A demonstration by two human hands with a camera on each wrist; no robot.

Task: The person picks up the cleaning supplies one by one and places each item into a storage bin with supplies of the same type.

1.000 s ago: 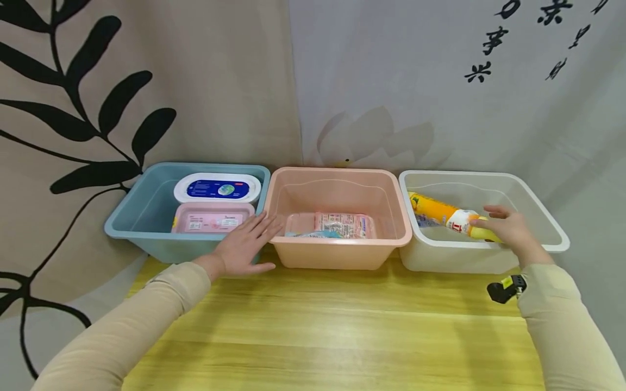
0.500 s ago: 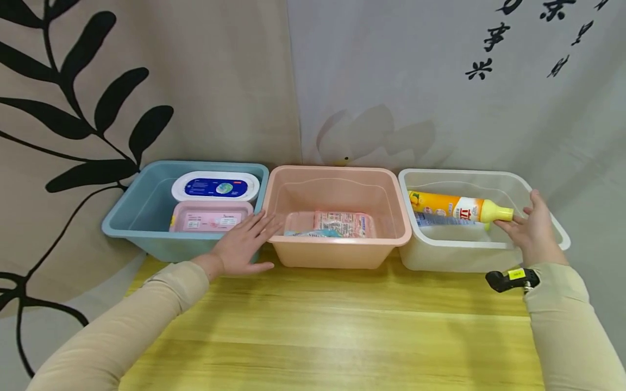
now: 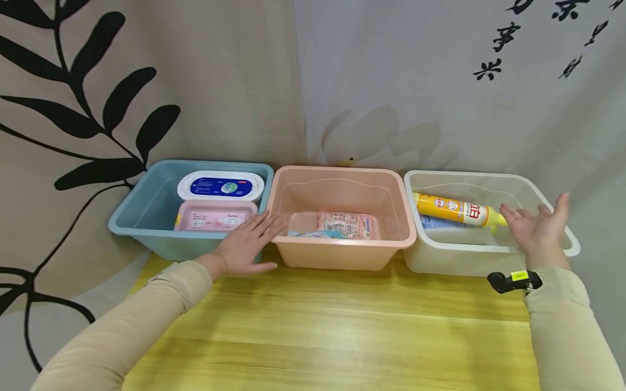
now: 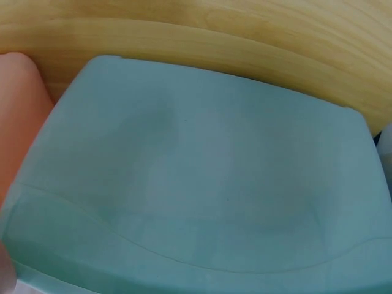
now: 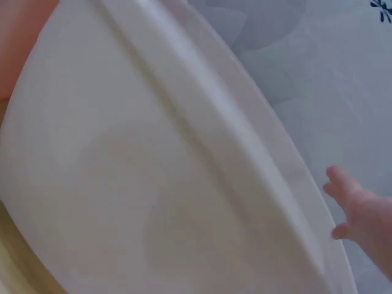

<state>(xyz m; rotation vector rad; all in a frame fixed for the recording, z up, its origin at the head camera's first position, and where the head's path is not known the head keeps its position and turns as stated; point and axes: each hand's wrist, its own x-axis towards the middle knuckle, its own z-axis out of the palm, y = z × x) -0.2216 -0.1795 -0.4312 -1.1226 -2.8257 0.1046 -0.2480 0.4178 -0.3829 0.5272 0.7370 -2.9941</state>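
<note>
My left hand (image 3: pixel 246 245) lies flat with spread fingers across the neighbouring front corners of the blue bin (image 3: pixel 146 234) and the pink bin (image 3: pixel 337 255). Turned palm upward, my right hand (image 3: pixel 540 231) is over the right part of the white bin (image 3: pixel 455 263), its fingers extended and holding nothing. Just left of its fingertips is the yellow cap of an orange-yellow bottle (image 3: pixel 452 210), which lies slantwise inside the white bin. Beneath the bottle a blue-purple item (image 3: pixel 437 222) is partly hidden. The right wrist view shows some fingers (image 5: pixel 346 196) beyond the white rim.
In the blue bin sit a white oval-lidded tub (image 3: pixel 221 186) with a blue label and a pink box (image 3: pixel 215 216). Inside the pink bin lie a pink printed packet (image 3: pixel 346 225) and a light blue packet (image 3: pixel 320 234). A wooden table (image 3: pixel 332 326) carries all three bins before a curtain.
My right hand has let go of the bottle, turned palm up and moved right. The bottle, held by its cap end half a second ago, now lies lower in the bin. My left hand stays put.
</note>
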